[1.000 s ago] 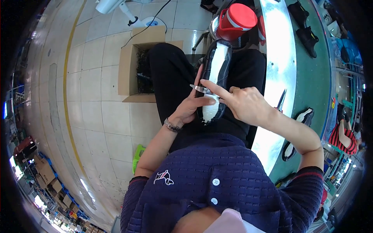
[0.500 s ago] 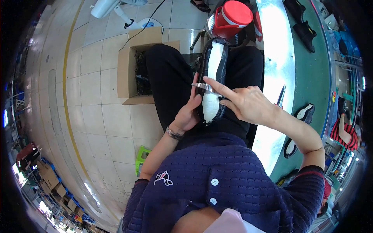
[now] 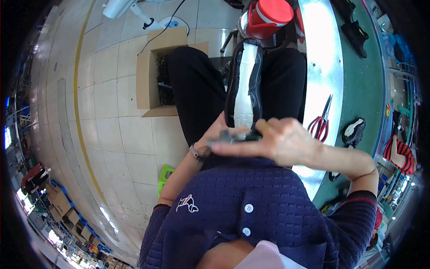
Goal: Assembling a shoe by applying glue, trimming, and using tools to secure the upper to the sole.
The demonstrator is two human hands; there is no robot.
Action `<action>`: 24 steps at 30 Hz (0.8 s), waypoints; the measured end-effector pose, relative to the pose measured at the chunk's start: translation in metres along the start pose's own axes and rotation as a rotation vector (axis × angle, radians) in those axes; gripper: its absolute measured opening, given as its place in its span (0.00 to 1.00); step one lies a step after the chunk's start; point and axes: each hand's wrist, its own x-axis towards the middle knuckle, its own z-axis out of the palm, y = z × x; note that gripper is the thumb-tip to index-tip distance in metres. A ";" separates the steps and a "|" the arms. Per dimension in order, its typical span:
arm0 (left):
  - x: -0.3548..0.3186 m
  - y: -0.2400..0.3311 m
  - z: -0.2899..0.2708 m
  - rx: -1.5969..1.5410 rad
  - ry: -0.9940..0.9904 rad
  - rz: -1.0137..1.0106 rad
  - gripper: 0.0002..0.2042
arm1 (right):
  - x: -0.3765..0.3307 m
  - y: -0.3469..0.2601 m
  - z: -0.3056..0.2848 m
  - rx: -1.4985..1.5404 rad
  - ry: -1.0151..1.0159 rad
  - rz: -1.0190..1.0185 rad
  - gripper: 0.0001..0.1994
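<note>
A black shoe upper stretched over a form (image 3: 232, 85), with a long white sole face (image 3: 247, 80) turned up, stands lengthwise between my knees. My left hand (image 3: 216, 130) grips its near end from the left, its fingers partly hidden. Across that end my right hand (image 3: 282, 141) is closed, smeared by motion, around a grey and dark hand tool (image 3: 233, 136). The tool's kind is too blurred to tell. It lies over the near tip of the shoe and my left hand.
Red-handled pincers (image 3: 319, 127) lie on the metal bench edge (image 3: 320, 67) at right. Other black shoes (image 3: 354, 130) rest on the green surface (image 3: 358, 89). A red jug (image 3: 271, 18) stands beyond my knees; an open cardboard box (image 3: 143, 85) is at left.
My right hand has drawn back toward my body from the shoe's middle, with the tool. My left hand has shifted to the near end, and the red-handled pincers have come into full view.
</note>
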 end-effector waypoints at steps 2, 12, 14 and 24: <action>-0.008 0.029 0.012 0.013 -0.035 -0.042 0.30 | -0.005 0.001 0.011 0.065 0.066 -0.049 0.37; -0.008 0.030 0.003 0.238 -0.101 0.086 0.17 | -0.007 0.017 0.012 0.149 -0.028 0.001 0.34; -0.003 0.043 0.006 0.118 -0.194 -0.150 0.09 | 0.001 0.036 0.016 0.117 -0.127 0.162 0.36; 0.045 0.088 0.006 -0.227 -0.019 -0.114 0.46 | 0.026 0.104 0.006 0.135 0.155 0.282 0.38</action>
